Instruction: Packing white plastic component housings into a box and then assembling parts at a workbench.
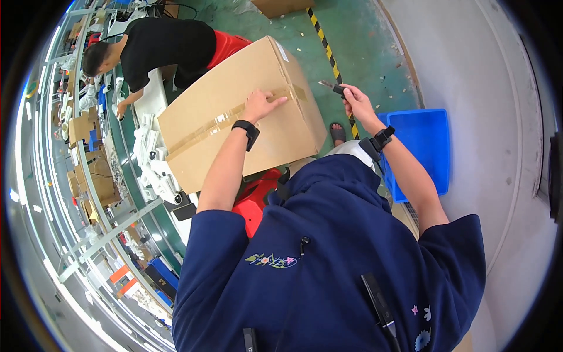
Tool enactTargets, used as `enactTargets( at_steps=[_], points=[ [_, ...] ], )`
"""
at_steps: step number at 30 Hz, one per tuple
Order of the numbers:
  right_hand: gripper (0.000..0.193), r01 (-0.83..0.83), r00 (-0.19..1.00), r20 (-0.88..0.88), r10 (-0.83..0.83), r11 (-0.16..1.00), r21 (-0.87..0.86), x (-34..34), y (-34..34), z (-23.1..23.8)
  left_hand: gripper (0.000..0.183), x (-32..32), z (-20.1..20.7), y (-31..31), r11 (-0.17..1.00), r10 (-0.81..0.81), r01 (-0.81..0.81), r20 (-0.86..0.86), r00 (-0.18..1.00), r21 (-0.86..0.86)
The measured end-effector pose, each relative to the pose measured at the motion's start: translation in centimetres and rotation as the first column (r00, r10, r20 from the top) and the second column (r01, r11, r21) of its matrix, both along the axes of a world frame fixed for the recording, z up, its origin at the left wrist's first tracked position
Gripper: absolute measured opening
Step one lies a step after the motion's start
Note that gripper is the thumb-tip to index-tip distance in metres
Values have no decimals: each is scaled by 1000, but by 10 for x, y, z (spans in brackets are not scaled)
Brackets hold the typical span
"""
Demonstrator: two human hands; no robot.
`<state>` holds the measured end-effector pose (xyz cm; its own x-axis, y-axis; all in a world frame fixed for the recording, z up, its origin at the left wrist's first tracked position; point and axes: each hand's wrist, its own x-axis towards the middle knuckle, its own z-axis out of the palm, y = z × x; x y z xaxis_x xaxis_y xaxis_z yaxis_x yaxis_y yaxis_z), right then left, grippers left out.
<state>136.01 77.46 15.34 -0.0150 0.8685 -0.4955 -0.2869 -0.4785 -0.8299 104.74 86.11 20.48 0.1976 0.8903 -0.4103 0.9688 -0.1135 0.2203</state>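
Note:
A large cardboard box [234, 117] stands before me, with clear brown tape along the seam of its top. On that top, close to the taped seam, rests my left hand [262, 105], its fingers and thumb apart and nothing held. Out beyond the box's right side, my right hand [359, 103] grips a utility knife [335, 88] with a black handle, its blade end pointing left toward the box. The knife is apart from the cardboard. Both wrists wear black bands.
A blue plastic bin [417, 155] sits at my right by the wall. Below the box shows a red stool [252, 202]. White devices [155, 158] crowd the bench at left, where a co-worker [167, 50] in black leans over. Yellow-black tape [325, 47] marks the green floor.

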Motion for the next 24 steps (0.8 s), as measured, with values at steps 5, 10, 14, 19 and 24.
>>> enactTargets(
  at_steps=[5,10,14,19,24],
  points=[
    [27,-232,970,121,211,953,196,-1,3,4,65,0,-1,-8,999,27,-19,188,982,-41],
    [24,-404,895,363,258,814,418,-9,7,5,57,11,17,-11,990,81,-65,137,987,-122],
    [25,-462,864,435,251,739,491,-26,17,0,52,6,20,-20,987,130,-113,149,980,-117],
    [25,-384,890,432,143,747,543,-46,37,-10,47,23,29,-37,988,150,-144,105,983,-62],
    [26,-199,911,408,-59,805,559,-46,42,-27,42,10,61,-52,968,240,-246,114,964,46]
  ],
)
